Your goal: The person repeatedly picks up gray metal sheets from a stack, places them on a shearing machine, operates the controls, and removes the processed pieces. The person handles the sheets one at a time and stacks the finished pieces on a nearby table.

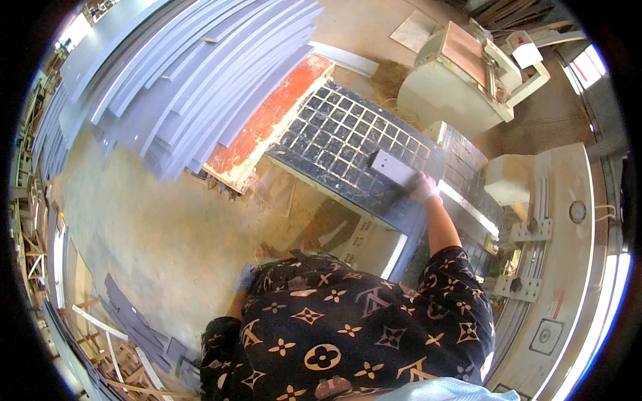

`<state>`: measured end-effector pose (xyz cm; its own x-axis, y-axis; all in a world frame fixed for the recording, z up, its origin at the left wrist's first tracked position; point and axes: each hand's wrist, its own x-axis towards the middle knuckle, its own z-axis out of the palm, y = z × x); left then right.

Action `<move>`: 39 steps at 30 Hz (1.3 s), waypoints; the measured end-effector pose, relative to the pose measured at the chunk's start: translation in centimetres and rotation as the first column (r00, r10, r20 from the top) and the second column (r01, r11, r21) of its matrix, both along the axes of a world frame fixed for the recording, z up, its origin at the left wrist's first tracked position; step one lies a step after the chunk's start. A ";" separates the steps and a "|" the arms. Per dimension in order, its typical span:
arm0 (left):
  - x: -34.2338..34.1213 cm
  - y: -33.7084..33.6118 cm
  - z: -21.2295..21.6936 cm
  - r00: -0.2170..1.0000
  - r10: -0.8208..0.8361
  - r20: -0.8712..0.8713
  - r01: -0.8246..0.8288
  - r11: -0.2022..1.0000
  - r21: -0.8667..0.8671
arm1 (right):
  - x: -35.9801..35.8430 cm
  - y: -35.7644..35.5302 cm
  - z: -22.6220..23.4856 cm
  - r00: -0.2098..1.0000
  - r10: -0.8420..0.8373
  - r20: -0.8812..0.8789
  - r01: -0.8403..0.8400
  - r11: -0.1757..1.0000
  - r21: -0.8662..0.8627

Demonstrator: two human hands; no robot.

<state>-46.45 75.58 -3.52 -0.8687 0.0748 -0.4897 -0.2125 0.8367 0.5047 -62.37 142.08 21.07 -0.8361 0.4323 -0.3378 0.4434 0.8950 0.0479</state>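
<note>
My right hand (pixel 424 188), which looks gloved, reaches out over the dark machine table (pixel 358 180) with its pale gridlines. Its fingers are closed on the near end of a small pale grey board (pixel 393 167) that has dark holes at its far end. The board rests on, or just above, the table's surface. Beside that hand, a light metal strip (pixel 468 208) runs along the table. Low at my left side hangs my left hand (pixel 247 277) in a bluish glove. My body partly covers it, and its fingers cannot be made out.
A large stack of long pale grey panels (pixel 200 73) lies ahead on the left, next to a worn red-orange board (pixel 274 120). Cream machinery (pixel 445 83) stands far right, with a tall machine body (pixel 562 267) nearer. Dark offcuts (pixel 137 324) lie on the floor at lower left.
</note>
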 end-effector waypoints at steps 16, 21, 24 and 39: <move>2.9 2.3 6.1 0.995 0.064 -0.081 -0.052 0.988 0.147 | 0.6 -2.5 0.7 0.982 0.173 0.081 -0.175 0.984 0.018; -1.3 6.8 14.5 0.965 -0.057 -0.255 0.163 0.894 0.418 | 3.9 -16.4 2.7 0.885 0.443 -0.145 -0.461 0.877 -0.133; -4.5 9.4 24.8 0.954 0.041 0.296 -0.289 0.372 0.882 | 4.9 -26.8 4.8 0.759 0.584 -0.288 -0.650 0.707 -0.280; 23.2 -27.3 27.8 -0.022 0.772 0.635 -0.640 -0.499 0.584 | 16.6 -65.9 7.3 0.516 0.714 -0.474 -0.793 0.189 -0.579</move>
<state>-23.28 48.28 24.32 -0.4051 -0.5150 -0.7554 -0.1431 -0.7803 0.6087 -45.76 76.20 28.37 -0.6648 -0.7430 -0.0780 -0.4970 0.5178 -0.6963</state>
